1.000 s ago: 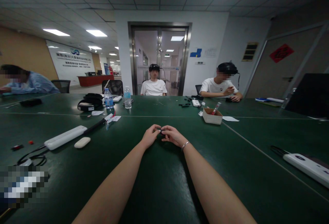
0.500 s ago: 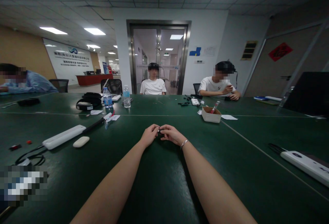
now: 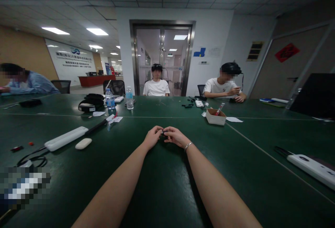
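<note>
A small dark object sits between the fingertips of both my hands, above the green table. Too little of it shows to tell its kind. My left hand pinches it from the left, thumb and fingers bent together. From the other side, my right hand closes its fingers on the same object, with a silver bracelet on that wrist. Most of the object is covered by the fingers.
Left of my arms lie a white rounded case and a long white device with black cables. Water bottles stand farther back. An open cardboard box is at right, a white power strip farther right. Several people sit around.
The view has shifted very slightly. Both my hands stay in place on the small dark object, with hardly any finger movement visible.
</note>
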`<state>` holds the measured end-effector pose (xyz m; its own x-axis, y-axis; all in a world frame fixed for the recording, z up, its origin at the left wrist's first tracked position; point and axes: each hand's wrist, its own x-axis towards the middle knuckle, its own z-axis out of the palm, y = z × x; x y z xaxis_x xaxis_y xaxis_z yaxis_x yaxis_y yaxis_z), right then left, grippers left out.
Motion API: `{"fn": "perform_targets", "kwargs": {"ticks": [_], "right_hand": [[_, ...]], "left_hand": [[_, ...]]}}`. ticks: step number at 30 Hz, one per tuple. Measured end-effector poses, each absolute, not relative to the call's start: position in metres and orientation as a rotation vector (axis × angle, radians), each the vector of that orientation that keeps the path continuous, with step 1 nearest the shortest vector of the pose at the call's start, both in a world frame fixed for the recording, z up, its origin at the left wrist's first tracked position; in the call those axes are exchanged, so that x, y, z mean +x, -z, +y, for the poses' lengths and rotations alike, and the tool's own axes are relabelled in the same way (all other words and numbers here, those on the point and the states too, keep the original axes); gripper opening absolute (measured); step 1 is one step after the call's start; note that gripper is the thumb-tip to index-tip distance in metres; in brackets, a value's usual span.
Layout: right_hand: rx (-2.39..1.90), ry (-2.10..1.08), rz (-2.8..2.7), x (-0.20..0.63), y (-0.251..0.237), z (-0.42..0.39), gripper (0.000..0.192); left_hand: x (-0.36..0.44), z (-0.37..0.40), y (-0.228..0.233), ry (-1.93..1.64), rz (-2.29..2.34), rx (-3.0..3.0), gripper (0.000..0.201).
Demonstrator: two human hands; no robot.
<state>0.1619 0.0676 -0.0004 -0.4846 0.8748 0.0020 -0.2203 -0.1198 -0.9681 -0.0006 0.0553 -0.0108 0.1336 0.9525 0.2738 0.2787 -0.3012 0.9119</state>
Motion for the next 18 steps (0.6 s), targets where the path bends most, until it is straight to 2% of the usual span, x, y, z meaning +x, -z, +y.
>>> {"fn": "perform_targets", "kwargs": {"ticks": [18], "right_hand": [[-0.776, -1.735, -1.322, 0.1617, -0.0013, 0.0656, 0.017]], "left_hand": [[-0.0015, 0.0564, 0.0117, -1.174, 1.194, 1.681, 0.028]]}}
